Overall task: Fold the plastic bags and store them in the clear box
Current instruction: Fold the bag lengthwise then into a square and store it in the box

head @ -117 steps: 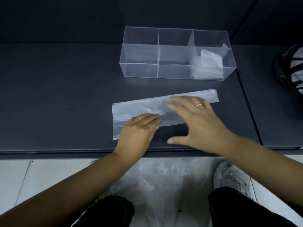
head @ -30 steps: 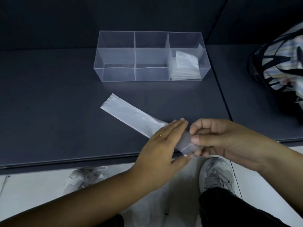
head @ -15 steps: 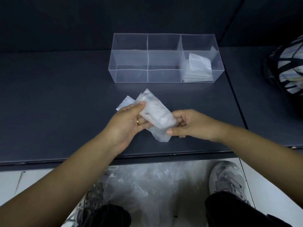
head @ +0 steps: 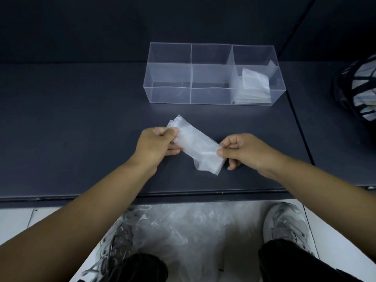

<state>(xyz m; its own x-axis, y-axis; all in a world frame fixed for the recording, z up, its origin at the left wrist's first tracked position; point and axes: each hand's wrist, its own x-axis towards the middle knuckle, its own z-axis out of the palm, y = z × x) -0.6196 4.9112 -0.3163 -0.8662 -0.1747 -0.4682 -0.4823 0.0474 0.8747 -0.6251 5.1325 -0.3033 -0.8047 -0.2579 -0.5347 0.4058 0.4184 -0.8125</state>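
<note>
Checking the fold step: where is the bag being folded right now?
In the head view the plastic bag is centre frame over the dark table, its ends pinched by the left hand and right hand, nearer than the clear box.

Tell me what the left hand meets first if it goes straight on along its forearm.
Probably the clear box, middle compartment's front wall, with the held plastic bag touching first; left hand height unclear.
</note>
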